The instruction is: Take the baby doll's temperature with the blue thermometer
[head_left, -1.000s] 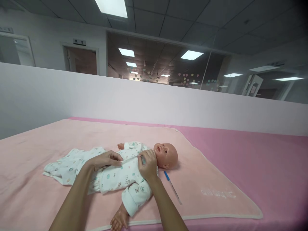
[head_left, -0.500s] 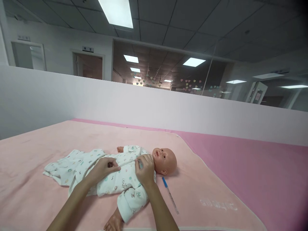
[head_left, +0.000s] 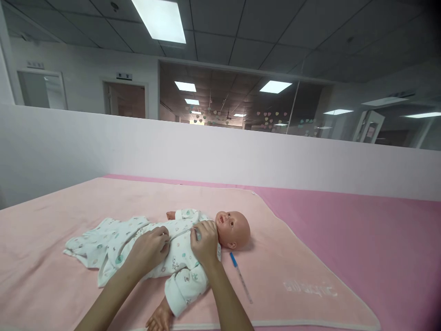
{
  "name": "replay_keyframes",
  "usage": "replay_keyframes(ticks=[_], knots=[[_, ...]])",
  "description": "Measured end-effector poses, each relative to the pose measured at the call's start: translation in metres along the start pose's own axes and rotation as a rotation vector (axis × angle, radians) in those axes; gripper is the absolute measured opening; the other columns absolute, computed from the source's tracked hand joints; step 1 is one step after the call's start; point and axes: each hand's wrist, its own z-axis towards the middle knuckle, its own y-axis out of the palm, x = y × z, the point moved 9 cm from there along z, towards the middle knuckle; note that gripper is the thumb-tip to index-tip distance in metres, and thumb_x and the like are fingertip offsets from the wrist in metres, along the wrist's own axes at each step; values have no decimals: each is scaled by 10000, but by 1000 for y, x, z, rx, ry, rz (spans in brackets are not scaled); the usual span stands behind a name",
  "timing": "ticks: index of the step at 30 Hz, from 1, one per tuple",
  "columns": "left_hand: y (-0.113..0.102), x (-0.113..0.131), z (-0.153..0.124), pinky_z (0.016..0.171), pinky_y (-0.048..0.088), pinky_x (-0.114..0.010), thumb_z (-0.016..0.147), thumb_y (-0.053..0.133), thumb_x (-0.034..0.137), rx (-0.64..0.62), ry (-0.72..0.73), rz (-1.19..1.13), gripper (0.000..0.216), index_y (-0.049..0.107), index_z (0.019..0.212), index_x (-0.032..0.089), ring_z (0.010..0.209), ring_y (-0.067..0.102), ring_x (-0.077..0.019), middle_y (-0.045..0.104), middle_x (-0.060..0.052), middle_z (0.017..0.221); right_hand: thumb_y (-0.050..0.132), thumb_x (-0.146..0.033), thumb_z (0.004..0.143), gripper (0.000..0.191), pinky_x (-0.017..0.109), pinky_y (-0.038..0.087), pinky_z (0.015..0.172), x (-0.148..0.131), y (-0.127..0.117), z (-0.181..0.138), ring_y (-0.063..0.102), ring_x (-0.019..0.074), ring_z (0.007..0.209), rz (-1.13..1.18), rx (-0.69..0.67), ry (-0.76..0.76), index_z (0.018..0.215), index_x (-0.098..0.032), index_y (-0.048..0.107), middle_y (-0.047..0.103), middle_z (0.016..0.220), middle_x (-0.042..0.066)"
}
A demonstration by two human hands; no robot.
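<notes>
A baby doll lies on its back on a light pink blanket, head to the right. It wears a white printed romper. My left hand pinches the romper's front edge over the doll's belly. My right hand grips the romper fabric at the chest, just below the doll's chin. The romper's loose legs trail off to the left. The doll's near arm and bare hand stick out toward me.
A thin pen-like stick with a blue tip lies on the blanket right of my right forearm. The blanket covers a darker pink surface. A white partition wall runs behind it.
My left hand slid right along the romper front, closer to my right hand, and the strip stretched between them a second ago is no longer seen. The camera shifted slightly.
</notes>
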Motion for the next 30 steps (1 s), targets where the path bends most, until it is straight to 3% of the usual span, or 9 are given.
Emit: replay_keyframes(ticks=[10, 14, 16, 20, 23, 25, 27, 30], knots=[[1, -10, 1, 517, 328, -244, 725, 378, 221, -3, -88, -12, 147, 518, 686, 195, 642, 526, -148, 549, -15, 779, 461, -131, 732, 110, 281, 315, 693, -2, 1, 0, 439, 145, 702, -42, -6, -22, 663, -165, 540, 526, 675, 19], [0, -2, 5, 507, 315, -252, 684, 382, 176, -60, -90, 71, 134, 510, 644, 180, 633, 527, -163, 556, -38, 752, 446, -142, 734, 129, 285, 324, 683, -7, 4, 2, 439, 149, 692, -127, -64, -48, 638, -168, 529, 516, 663, 22], [-2, -2, 5, 494, 301, -259, 662, 386, 158, -127, -94, 108, 136, 511, 612, 176, 611, 528, -173, 562, -48, 727, 440, -152, 741, 123, 298, 339, 710, -11, 3, 3, 456, 161, 731, -152, -124, -41, 722, -175, 559, 541, 729, 32], [-14, -1, 10, 518, 331, -252, 627, 447, 174, -276, -110, -12, 181, 582, 744, 196, 683, 562, -198, 608, -46, 792, 430, -193, 763, 364, 353, 342, 842, -12, -37, -8, 434, 219, 1007, -205, -90, 98, 1125, -171, 470, 517, 1057, 96], [-39, 17, 39, 579, 373, -247, 683, 422, 217, -159, 17, -193, 295, 590, 922, 255, 791, 572, -190, 612, -23, 976, 413, -225, 793, 412, 367, 361, 822, 0, -88, -41, 430, 243, 1040, -318, 39, 267, 1199, -158, 396, 510, 1098, 122], [-46, 31, 66, 623, 388, -250, 732, 365, 245, -51, 98, -287, 293, 603, 904, 248, 803, 568, -183, 627, -24, 940, 439, -243, 786, 377, 367, 376, 764, 14, -116, -72, 483, 249, 945, -432, 88, 357, 1152, -154, 433, 554, 1029, 128], [-32, 41, 90, 648, 399, -250, 721, 385, 269, -46, 128, -378, 295, 620, 890, 213, 806, 569, -189, 638, -43, 918, 486, -241, 748, 303, 389, 367, 727, 28, -128, -98, 507, 271, 881, -585, 45, 376, 1042, -170, 516, 588, 953, 127], [23, 53, 102, 644, 407, -252, 680, 462, 321, -320, 142, -524, 257, 667, 777, 199, 737, 584, -194, 663, -36, 802, 545, -234, 694, 136, 394, 357, 690, 43, -129, -121, 532, 282, 835, -737, -38, 325, 815, -208, 599, 618, 887, 110]])
